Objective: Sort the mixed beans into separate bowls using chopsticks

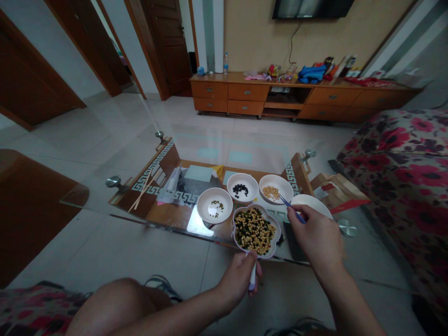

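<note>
By pale beans point(270, 192), right hand point(319, 233) pinches tweezers point(292, 208); left hand point(238, 276) grips handle point(252, 277)

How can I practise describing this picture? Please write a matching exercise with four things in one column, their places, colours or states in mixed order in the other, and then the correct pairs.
Things
1. Dish
2. Tweezers
3. Black beans
4. Sticks

Places, colours, states
A. inside a white bowl
B. light brown, not held
C. purple-blue, held in the right grip
D. holding mixed beans, its handle in the left grip

Pairs: 1-D, 2-C, 3-A, 4-B
</note>
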Motion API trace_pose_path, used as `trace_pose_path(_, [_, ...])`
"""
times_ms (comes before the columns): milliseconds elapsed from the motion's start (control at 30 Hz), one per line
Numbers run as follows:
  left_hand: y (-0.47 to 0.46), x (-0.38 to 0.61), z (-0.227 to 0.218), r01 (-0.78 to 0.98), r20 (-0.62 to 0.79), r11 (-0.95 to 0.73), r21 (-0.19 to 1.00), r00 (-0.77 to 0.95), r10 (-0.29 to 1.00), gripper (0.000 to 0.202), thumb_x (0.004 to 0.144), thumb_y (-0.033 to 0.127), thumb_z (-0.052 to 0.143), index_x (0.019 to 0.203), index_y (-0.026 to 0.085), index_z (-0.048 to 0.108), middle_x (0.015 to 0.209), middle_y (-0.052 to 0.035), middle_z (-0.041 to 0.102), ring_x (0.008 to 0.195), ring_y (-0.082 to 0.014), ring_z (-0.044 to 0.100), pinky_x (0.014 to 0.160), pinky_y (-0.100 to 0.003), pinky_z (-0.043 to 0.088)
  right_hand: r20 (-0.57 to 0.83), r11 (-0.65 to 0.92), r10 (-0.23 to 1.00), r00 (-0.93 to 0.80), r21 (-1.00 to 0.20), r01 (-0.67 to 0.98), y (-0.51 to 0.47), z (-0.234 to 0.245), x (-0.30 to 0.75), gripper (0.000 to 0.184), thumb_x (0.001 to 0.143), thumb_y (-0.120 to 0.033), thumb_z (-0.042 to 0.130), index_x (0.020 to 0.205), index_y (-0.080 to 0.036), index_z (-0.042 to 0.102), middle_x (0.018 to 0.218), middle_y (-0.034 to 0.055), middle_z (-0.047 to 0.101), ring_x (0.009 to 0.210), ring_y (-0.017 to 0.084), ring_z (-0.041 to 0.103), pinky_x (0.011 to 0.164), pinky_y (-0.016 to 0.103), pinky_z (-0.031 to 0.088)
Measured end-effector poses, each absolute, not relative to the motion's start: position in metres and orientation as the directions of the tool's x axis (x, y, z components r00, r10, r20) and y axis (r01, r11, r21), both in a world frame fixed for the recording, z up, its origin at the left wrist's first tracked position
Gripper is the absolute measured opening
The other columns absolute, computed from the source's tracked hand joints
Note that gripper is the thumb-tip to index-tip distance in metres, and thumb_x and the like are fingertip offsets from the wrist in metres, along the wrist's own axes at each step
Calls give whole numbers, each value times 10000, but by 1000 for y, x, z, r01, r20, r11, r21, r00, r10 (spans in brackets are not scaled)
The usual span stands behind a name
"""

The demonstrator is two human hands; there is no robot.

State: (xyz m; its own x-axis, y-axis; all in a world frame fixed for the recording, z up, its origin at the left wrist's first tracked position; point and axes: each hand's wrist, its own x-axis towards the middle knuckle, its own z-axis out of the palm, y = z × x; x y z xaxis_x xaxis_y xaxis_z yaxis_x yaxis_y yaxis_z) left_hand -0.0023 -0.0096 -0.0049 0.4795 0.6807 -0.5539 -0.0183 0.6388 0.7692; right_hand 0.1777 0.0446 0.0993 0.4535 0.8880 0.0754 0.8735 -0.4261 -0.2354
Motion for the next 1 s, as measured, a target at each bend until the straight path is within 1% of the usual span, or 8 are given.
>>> trace_pose_path(133, [-9, -2, -5, -19, -553, 635, 772, 473, 686, 726, 688, 921, 398, 652, 206, 521, 389, 36, 435, 338, -105, 378, 380, -226, 265, 54, -437, 890, 454, -189, 879, 46, 99, 175, 302, 954, -449, 513, 1033, -283, 753, 879, 70, 766, 775, 259, 685, 588, 289, 335])
trace_pose_path(267, [-10, -3, -3, -20, -562, 643, 766, 466, 683, 729, 678, 926, 398, 650, 207, 517, 393, 37, 431, 344, -105, 386, 378, -227, 275, 71, -423, 894, 443, -196, 885, 45, 98, 176, 296, 948, -448, 519, 1030, -285, 753, 866, 68, 766, 777, 268, 691, 582, 296, 339])
trace_pose_path(400, [-10, -3, -2, -13, -561, 638, 770, 464, 686, 737, 674, 928, 401, 655, 202, 524, 393, 36, 438, 340, -101, 386, 376, -221, 276, 129, -333, 915, 383, -298, 895, 46, 91, 181, 308, 918, -460, 543, 998, -259, 762, 824, 67, 765, 751, 267, 700, 600, 303, 382])
trace_pose_path(533, [-10, -2, -5, -21, -565, 645, 764, 462, 684, 744, 653, 935, 416, 655, 199, 529, 386, 38, 434, 332, -100, 382, 363, -217, 274, 176, -119, 963, 207, -411, 904, 47, 85, 183, 317, 896, -476, 547, 953, -242, 754, 769, 49, 752, 706, 239, 697, 636, 305, 423])
trace_pose_path(633, [-10, -1, -6, -27, -568, 650, 759, 461, 682, 741, 650, 934, 423, 645, 199, 526, 386, 35, 437, 333, -100, 388, 355, -212, 270, 89, 17, 996, 27, -464, 886, 46, 82, 181, 279, 907, -430, 525, 931, -239, 727, 731, 31, 730, 683, 209, 684, 630, 292, 425])
trace_pose_path(733, [-10, -1, -5, -25, -573, 653, 757, 454, 682, 741, 642, 935, 432, 641, 200, 526, 385, 38, 433, 333, -100, 391, 352, -212, 275, -21, 73, 995, -95, -490, 869, 46, 80, 178, 241, 915, -388, 508, 941, -241, 697, 741, 23, 721, 686, 197, 673, 614, 281, 420])
trace_pose_path(867, [-10, -2, -5, -28, -565, 646, 763, 458, 687, 738, 660, 930, 419, 643, 200, 528, 383, 37, 435, 327, -98, 383, 357, -214, 278, -80, 113, 981, -174, -491, 864, 47, 75, 176, 217, 910, -335, 493, 942, -226, 678, 785, 40, 724, 702, 193, 666, 636, 281, 426])
trace_pose_path(1000, [-10, -2, -5, -25, -558, 640, 768, 463, 688, 747, 660, 936, 407, 649, 199, 530, 383, 33, 443, 325, -100, 382, 361, -218, 275, -115, 103, 977, -178, -478, 872, 47, 73, 174, 208, 893, -311, 490, 910, -213, 674, 759, 48, 714, 676, 190, 657, 615, 277, 412])
